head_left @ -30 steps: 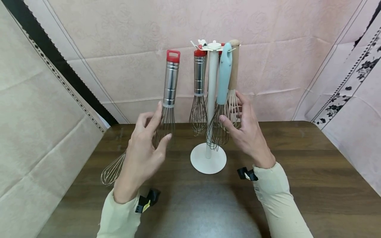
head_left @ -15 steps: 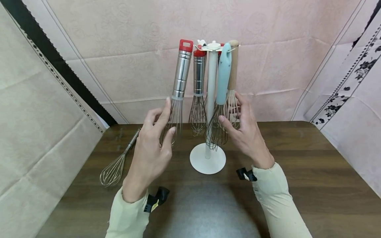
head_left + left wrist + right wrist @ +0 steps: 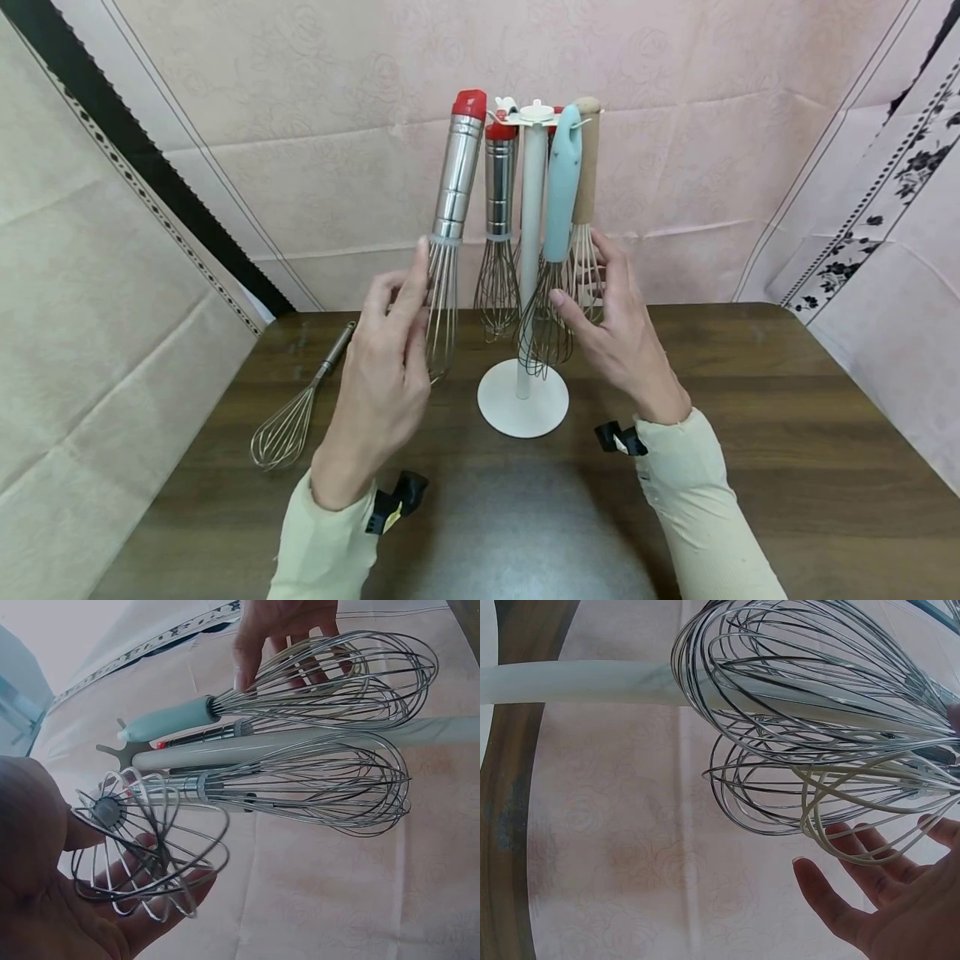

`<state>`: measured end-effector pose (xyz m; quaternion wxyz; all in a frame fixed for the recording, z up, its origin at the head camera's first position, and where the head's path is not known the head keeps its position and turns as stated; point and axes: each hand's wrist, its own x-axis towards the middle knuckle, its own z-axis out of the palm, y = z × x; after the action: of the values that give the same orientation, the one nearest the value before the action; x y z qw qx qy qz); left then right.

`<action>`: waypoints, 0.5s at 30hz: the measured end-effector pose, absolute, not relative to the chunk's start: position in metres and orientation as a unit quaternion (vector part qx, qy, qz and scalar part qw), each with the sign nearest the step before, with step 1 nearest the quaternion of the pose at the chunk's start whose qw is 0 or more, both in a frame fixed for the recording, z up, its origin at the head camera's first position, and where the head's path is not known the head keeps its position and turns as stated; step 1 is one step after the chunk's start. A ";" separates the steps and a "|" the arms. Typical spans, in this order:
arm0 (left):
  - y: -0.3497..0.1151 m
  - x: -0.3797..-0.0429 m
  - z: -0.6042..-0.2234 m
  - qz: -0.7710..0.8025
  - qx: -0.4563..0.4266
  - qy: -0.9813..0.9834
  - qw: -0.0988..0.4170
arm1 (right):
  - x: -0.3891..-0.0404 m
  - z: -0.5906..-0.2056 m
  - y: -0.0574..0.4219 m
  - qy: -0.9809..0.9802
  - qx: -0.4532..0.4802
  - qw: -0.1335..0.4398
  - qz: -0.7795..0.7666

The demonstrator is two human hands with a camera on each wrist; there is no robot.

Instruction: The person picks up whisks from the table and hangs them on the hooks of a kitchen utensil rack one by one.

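Observation:
My left hand (image 3: 382, 371) holds a whisk (image 3: 459, 179) by its wire loops, its steel handle with a red cap tilted up just left of the white stand's (image 3: 512, 408) top. In the left wrist view, the held whisk's wires (image 3: 169, 847) lie between thumb and fingers. My right hand (image 3: 632, 346) is loosely around the wires of two hung whisks, one with a light blue handle (image 3: 563, 187) and one with a wooden handle (image 3: 589, 171). Its thumb reaches the blue whisk's neck; the other fingers extend behind the wires. Another red-topped steel whisk (image 3: 500, 183) hangs left of the pole.
A thin all-metal whisk (image 3: 288, 425) lies on the brown wooden table (image 3: 757, 433), left of my left hand. Part of another red-topped whisk shows behind the pole. Pale patterned cloth (image 3: 315, 100) hangs behind the table and at both sides.
My left hand has carried the red-capped whisk right to the stand, and its handle now leans right with the cap tipped forward. The thumb has closed behind the wires. My right hand stays put.

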<state>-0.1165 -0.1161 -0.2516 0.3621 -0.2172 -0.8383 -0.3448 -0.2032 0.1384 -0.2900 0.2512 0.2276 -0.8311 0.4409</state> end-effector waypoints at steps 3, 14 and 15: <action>-0.118 -0.115 -0.251 -0.348 -0.216 -0.837 0.362 | -0.203 -0.290 0.138 -0.830 0.227 0.249 0.445; -0.134 -0.110 -0.245 -0.312 -0.201 -0.855 0.363 | -0.204 -0.290 0.139 -0.830 0.226 0.246 0.447; -0.135 -0.109 -0.245 -0.309 -0.200 -0.857 0.361 | -0.203 -0.290 0.139 -0.829 0.226 0.245 0.448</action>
<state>-0.1091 -0.1352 -0.2451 0.3614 -0.2000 -0.8567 -0.3089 -0.2035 0.1392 -0.2899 0.2452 0.2264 -0.8293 0.4482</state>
